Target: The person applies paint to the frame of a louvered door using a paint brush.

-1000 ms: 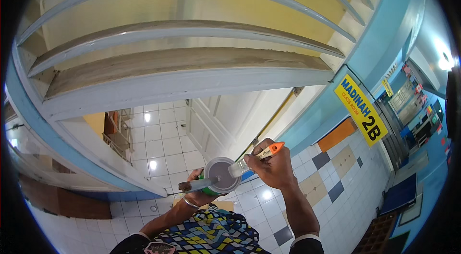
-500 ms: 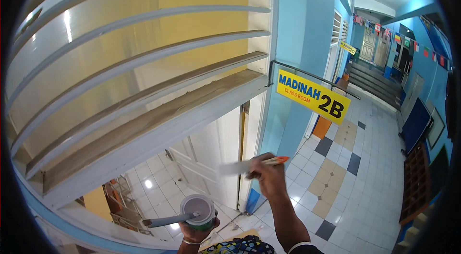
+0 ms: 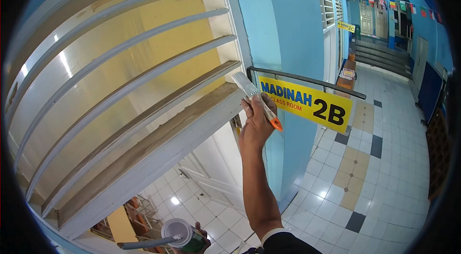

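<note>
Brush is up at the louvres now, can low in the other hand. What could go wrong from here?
1. The right hand holds the brush high, bristles right at the lowest slat; paint could run down onto the hand or the yellow sign close beside it.
2. The left hand holds the open can at the view's bottom edge, barely watched; it might tip and spill onto the tiled floor.

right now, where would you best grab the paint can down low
Around its round body, from below and the side, as the left hand does: the top is open and a stick lies across the rim, so coming from above looks awkward.
</note>
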